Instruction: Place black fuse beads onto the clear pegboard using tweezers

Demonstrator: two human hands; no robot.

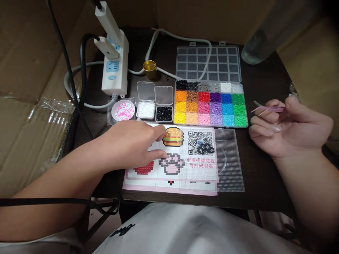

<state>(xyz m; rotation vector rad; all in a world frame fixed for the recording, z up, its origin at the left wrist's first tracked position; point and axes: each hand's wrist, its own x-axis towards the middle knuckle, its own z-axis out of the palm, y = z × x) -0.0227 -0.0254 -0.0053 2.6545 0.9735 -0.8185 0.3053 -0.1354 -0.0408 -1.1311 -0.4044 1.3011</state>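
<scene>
My left hand is over the printed pattern sheet. Its thumb and index finger are apart near the hamburger picture and the paw picture, with nothing seen between them; I cannot tell whether it touches the paper. At the right, my right hand is closed on pink tweezers, their tips pointing left. A clear pegboard lies partly over the sheet, with a small cluster of black beads above the printed QR code.
Behind the sheet stand a sorted bead box with its lid laid back, small boxes of white beads and black beads, and a dish of pink and white beads. Further back are a power strip, cables, a gold cup and a clear bottle.
</scene>
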